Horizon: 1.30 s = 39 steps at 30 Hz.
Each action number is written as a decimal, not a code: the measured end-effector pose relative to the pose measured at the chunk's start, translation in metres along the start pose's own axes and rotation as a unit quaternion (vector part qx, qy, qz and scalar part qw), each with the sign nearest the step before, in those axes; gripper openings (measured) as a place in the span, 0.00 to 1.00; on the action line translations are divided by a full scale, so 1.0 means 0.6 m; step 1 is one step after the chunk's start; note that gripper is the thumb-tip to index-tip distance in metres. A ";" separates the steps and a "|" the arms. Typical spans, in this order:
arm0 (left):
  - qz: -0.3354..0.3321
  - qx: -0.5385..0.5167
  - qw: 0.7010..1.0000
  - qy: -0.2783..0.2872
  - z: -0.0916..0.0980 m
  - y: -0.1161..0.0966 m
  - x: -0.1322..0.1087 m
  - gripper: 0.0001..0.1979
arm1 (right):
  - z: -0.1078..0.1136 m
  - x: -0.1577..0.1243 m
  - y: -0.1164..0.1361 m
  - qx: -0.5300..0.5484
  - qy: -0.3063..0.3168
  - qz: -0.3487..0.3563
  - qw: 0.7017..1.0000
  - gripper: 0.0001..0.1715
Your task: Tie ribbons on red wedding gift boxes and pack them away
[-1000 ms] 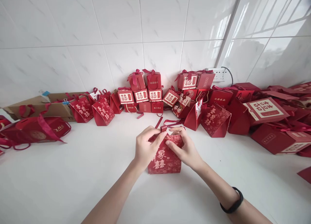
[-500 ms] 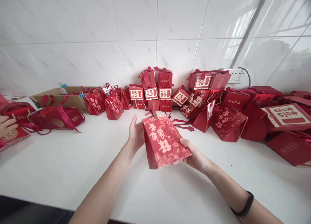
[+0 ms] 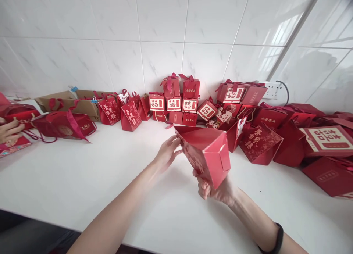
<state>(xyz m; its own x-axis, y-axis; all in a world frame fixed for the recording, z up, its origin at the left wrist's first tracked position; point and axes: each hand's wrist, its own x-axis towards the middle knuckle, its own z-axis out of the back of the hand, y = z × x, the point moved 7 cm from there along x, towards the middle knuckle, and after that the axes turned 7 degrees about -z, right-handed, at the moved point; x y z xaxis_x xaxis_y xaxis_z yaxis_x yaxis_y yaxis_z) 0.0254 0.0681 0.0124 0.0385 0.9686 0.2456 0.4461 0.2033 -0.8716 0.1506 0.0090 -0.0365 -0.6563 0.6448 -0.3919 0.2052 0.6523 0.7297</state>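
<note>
A red paper gift box is held tilted above the white table, its folded, roughly triangular bottom facing me. Gold characters show dimly on its shaded lower face. My right hand grips the box from below near that bottom end, fingers curled against it. At the narrow far end, my left hand has its fingers at the box edge and appears to pinch it; part of the fingertips is hidden. A short bit of ribbon sticks out beyond this end.
Stacked red gift boxes stand against the tiled wall. More boxes pile up on the right, near a power strip. On the left are a cardboard tray, a ribboned box and another person's hand.
The gift box has been turned over, from its printed face showing to its bottom facing me. My right hand has rolled beneath it, and my left hand has shifted slightly right.
</note>
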 end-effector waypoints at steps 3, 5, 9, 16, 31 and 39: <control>0.012 -0.065 0.998 0.019 0.003 -0.004 0.003 0.19 | 0.001 0.000 0.002 -0.028 0.003 0.012 1.000 0.28; 0.010 -0.073 0.997 -0.017 0.016 -0.010 0.003 0.20 | 0.008 0.002 0.008 -0.034 -0.026 0.033 0.999 0.27; -0.028 -0.033 0.995 -0.089 0.037 -0.032 0.001 0.20 | 0.019 -0.004 0.045 -0.056 -0.071 0.183 0.979 0.25; -0.107 0.078 0.980 -0.147 0.051 -0.053 -0.003 0.16 | 0.017 -0.028 0.066 -0.173 -0.109 0.317 0.926 0.38; -0.105 0.046 0.985 -0.127 0.060 -0.073 0.006 0.14 | 0.057 -0.019 0.065 -0.151 -0.189 0.249 0.938 0.25; -0.098 0.015 0.984 -0.148 0.069 -0.060 0.007 0.15 | 0.052 -0.026 0.070 -0.184 -0.218 0.269 0.920 0.25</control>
<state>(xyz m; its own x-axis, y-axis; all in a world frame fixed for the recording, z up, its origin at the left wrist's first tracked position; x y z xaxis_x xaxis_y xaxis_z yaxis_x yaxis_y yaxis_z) -0.0274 0.0710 0.0271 -0.3099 0.9087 0.2797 0.3925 0.3902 -0.8329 0.1921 0.0387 -0.0169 -0.1622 0.9856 -0.0479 0.1019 0.0650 0.9927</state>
